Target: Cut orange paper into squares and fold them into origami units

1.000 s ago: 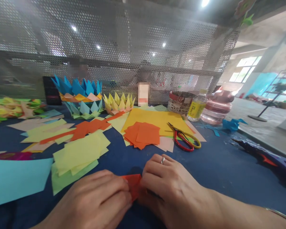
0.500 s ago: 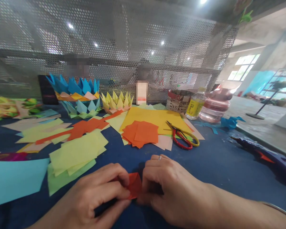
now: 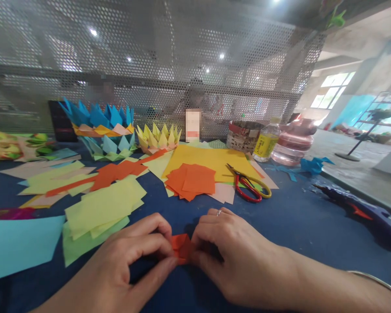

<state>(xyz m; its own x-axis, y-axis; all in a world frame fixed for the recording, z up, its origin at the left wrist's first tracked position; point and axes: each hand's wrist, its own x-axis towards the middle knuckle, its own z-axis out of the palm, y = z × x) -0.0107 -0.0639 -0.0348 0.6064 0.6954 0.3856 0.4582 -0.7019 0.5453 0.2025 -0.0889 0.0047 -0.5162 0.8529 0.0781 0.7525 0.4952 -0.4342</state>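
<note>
A small folded piece of orange paper [image 3: 181, 248] is held low over the blue tabletop, between my two hands. My left hand [image 3: 140, 256] pinches its left side between thumb and fingers. On its right side, my right hand [image 3: 224, 252] has its fingertips closed on the edge, with a ring on one finger. Part of the paper is hidden behind the fingers. Beyond the hands lies a stack of orange paper squares [image 3: 198, 179], on a larger yellow sheet [image 3: 228, 161]. Yellow-green paper pieces [image 3: 106, 204] lie close to my left hand.
Scissors [image 3: 249, 189] with red and yellow handles lie right of the stack. A glue gun [image 3: 361, 208] rests at the right edge. Folded paper crowns [image 3: 101, 121], a woven basket [image 3: 243, 134] and a labelled bottle [image 3: 266, 141] stand behind. A light-blue sheet [image 3: 22, 248] lies left.
The fingers of both hands have shifted slightly around the orange paper, and more of its fold shows. The hands moved a little up. The whole view has shifted slightly.
</note>
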